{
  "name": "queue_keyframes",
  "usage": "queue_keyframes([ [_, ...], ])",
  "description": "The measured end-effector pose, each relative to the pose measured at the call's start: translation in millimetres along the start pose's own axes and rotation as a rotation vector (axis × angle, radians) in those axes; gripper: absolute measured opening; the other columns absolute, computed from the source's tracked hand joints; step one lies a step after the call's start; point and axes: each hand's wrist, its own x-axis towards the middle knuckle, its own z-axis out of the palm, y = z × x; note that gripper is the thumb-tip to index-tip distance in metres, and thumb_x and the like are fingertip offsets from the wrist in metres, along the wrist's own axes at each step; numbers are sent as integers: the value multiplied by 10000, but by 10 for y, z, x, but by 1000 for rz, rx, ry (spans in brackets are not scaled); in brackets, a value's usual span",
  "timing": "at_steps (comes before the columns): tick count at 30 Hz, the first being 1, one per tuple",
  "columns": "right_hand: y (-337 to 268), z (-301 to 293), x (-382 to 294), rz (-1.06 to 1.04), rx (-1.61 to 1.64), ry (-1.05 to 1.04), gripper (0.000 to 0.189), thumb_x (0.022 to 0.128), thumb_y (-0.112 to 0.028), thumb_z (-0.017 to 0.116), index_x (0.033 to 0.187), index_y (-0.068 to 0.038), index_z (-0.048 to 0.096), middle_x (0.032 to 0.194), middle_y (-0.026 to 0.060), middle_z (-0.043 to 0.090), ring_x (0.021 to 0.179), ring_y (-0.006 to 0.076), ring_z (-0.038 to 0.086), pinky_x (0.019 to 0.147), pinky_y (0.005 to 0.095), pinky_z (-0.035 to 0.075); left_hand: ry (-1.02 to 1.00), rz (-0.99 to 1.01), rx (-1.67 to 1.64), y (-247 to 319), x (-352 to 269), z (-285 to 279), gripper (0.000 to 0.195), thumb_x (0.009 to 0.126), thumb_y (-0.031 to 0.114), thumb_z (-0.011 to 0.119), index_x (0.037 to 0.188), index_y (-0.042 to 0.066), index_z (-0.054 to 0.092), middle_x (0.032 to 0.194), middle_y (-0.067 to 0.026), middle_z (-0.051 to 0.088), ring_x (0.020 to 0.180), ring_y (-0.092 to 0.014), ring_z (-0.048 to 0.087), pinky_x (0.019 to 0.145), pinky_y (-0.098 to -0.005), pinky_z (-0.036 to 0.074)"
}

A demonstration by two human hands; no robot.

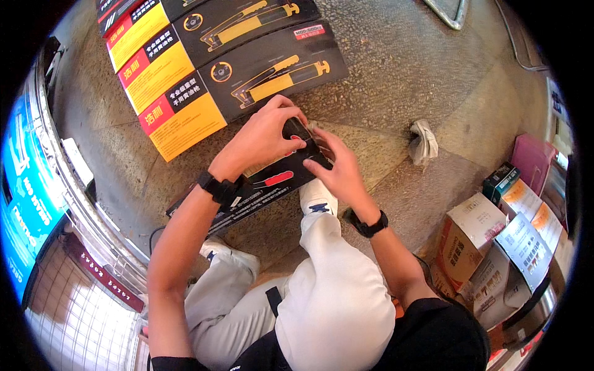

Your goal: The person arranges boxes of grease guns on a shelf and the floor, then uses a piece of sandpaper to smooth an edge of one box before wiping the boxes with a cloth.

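A long black cardboard carton [271,188] lies slantwise before me, one end against my white shoe [319,200]. It bears printed pictures and white writing. My left hand [262,134] grips the carton near its far right end, thumb on the dark end flap and fingers over the far edge. On the other side of that end is my right hand [342,169], its fingers curled round the flap and its thumb at the near edge. The fingers partly hide the flap, so I cannot tell whether it is tucked in. My left forearm covers part of the carton.
Several grease gun cartons [278,69], black with yellow ends, stand in a row beyond my hands. A crumpled whitish rag or wrapper [423,143] lies on the stone floor [371,92]. Cardboard boxes [473,232] are stacked at right. At left runs a metal-edged display case [69,176].
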Motion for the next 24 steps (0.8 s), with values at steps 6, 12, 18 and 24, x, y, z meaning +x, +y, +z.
queue_keyframes([
  [6, 182, 16, 287, 120, 89, -73, 661, 953, -100, 977, 1546, 46, 723, 1420, 174, 821, 1325, 269, 795, 1145, 422, 625, 78, -101, -189, -196, -122, 61, 681, 911, 56, 942, 1529, -8, 663, 1503, -176, 734, 1403, -307, 738, 1244, -414, 578],
  [12, 88, -30, 358, 208, 274, -220, 613, 1051, -61, 880, 1608, 82, 667, 1460, 147, 812, 1353, 216, 752, 1183, 403, 588, 30, -149, -377, -303, -130, 63, 685, 912, -33, 924, 1539, -22, 649, 1500, -128, 731, 1413, -225, 721, 1260, -384, 574],
  [18, 65, -33, 451, 246, 399, -288, 634, 1116, -78, 825, 1672, 101, 578, 1559, 151, 755, 1411, 222, 725, 1226, 404, 565, 83, -107, -330, -214, -130, 90, 645, 956, 43, 934, 1540, 7, 663, 1494, -139, 732, 1410, -248, 724, 1222, -398, 591],
  [24, 104, -5, 444, 233, 230, -228, 497, 1168, -105, 763, 1618, 64, 635, 1556, 106, 755, 1399, 192, 716, 1179, 379, 583, 74, 28, -12, -133, -138, 191, 536, 1012, 52, 845, 1527, 110, 710, 1532, -180, 715, 1395, -421, 715, 1193, -467, 596],
])
